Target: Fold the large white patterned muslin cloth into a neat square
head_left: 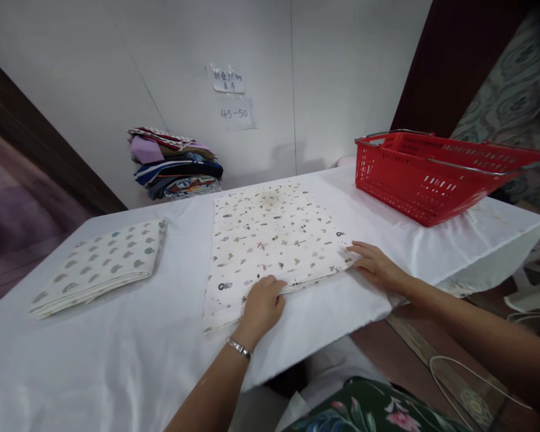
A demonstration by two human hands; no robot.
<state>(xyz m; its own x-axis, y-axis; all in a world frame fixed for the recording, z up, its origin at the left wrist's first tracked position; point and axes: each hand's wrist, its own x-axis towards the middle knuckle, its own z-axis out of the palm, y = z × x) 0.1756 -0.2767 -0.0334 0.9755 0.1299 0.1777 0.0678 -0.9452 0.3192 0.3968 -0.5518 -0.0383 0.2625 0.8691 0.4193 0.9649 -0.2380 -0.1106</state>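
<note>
A cream cloth with small printed motifs (270, 240) lies folded flat in the middle of the white-covered table (117, 348). My left hand (261, 305) rests on its near edge with the fingers curled over the fold, a bracelet on the wrist. At the cloth's near right corner, my right hand (374, 264) lies with fingers stretched out and pressed on the fabric. Both hands touch the same cloth.
A second folded cloth with grey and green spots (101, 264) lies to the left. A stack of folded coloured fabrics (175, 163) stands at the back by the wall. A red plastic basket (432, 174) sits at the right.
</note>
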